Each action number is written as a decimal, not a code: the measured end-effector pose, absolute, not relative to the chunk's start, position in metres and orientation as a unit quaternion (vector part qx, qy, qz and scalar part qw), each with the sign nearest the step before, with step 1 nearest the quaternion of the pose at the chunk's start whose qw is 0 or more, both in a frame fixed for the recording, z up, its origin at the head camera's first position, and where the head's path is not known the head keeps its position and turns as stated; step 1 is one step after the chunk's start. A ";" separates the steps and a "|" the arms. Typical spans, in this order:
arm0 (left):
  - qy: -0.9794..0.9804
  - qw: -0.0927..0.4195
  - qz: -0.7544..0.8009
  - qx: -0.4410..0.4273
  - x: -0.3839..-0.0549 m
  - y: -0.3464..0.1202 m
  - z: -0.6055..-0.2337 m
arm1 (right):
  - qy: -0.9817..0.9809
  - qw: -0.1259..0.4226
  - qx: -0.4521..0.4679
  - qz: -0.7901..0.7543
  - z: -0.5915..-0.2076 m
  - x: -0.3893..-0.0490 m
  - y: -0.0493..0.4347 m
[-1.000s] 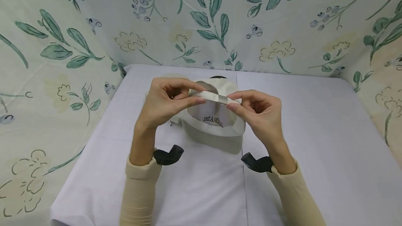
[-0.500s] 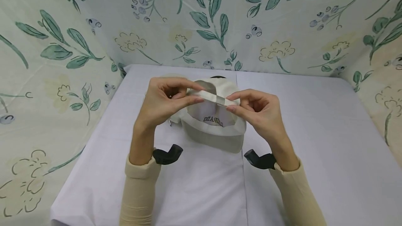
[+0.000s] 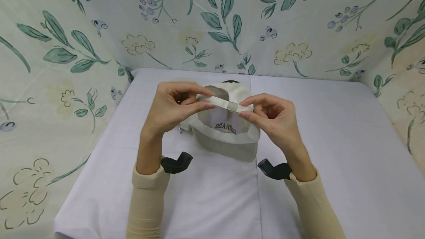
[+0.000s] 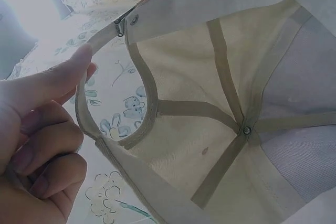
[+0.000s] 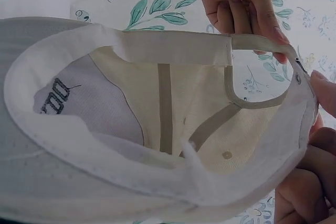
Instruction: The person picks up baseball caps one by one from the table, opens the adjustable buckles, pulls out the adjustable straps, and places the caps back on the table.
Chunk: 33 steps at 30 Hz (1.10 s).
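The left hand [image 3: 167, 111] pinches the rear strap [image 3: 217, 101] of the pale cap [image 3: 220, 134] between thumb and forefinger; the cap hangs below and between the hands, over the desk [image 3: 332, 139], interior exposed, brim [image 3: 229, 151] lowest. Rightward of this grip, the strap slants down to the buckle [image 3: 232, 106] slightly more steeply than a second ago, suggesting fine handling of a fastening that appears joined. The right hand [image 3: 277, 117] pinches the rear band [image 4: 184, 9] just beside the buckle.
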<state>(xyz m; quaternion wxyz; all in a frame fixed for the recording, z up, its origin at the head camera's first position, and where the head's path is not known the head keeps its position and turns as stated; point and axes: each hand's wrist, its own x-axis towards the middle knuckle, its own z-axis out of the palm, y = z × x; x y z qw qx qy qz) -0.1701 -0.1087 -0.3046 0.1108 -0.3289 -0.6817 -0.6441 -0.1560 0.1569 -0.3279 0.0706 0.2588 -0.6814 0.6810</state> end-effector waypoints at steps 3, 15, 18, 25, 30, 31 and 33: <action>-0.683 0.109 -0.641 -0.333 -0.170 -0.110 -0.305 | -0.679 0.056 0.260 0.684 -0.328 -0.157 0.157; -0.687 0.103 -0.640 -0.330 -0.169 -0.113 -0.305 | -0.685 0.076 0.261 0.676 -0.329 -0.157 0.158; -0.691 0.099 -0.637 -0.327 -0.170 -0.114 -0.306 | -0.687 0.089 0.260 0.672 -0.329 -0.156 0.157; -0.706 0.100 -0.620 -0.327 -0.169 -0.114 -0.305 | -0.695 0.147 0.256 0.655 -0.329 -0.153 0.153; -0.697 0.133 -0.597 -0.375 -0.169 -0.105 -0.304 | -0.698 0.163 0.266 0.644 -0.328 -0.149 0.150; -0.698 0.139 -0.588 -0.383 -0.169 -0.102 -0.304 | -0.699 0.165 0.268 0.642 -0.328 -0.149 0.149; -0.707 0.151 -0.570 -0.392 -0.168 -0.098 -0.304 | -0.705 0.170 0.271 0.633 -0.328 -0.149 0.149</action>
